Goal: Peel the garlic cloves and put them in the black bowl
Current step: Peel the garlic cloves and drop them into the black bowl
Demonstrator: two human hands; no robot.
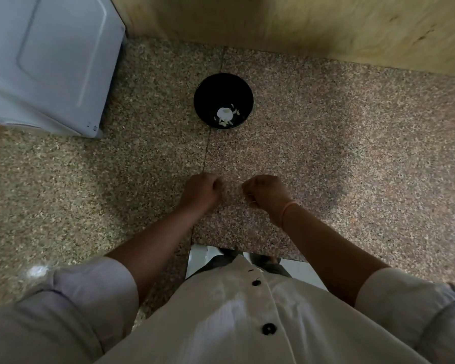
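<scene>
Both grips are curled up tight, the left grip [201, 191] and the right grip [264, 193] side by side but apart, over the worktop [90, 179]. I cannot tell if they pinch anything. The worktop is bumpy-looking speckled stone, two slabs with one thin seam. One smooth white box [50, 61] sits far left. One round black bowl [216, 90] stands well beyond the grips. Inside it lie one round white garlic piece [225, 114] and a few thin flakes [224, 124].

Words to read: none anywhere.
White box [50, 64]: tiny marks near its low corner, too small and blurry to read.
Black bowl [221, 86]: no words on it.
</scene>
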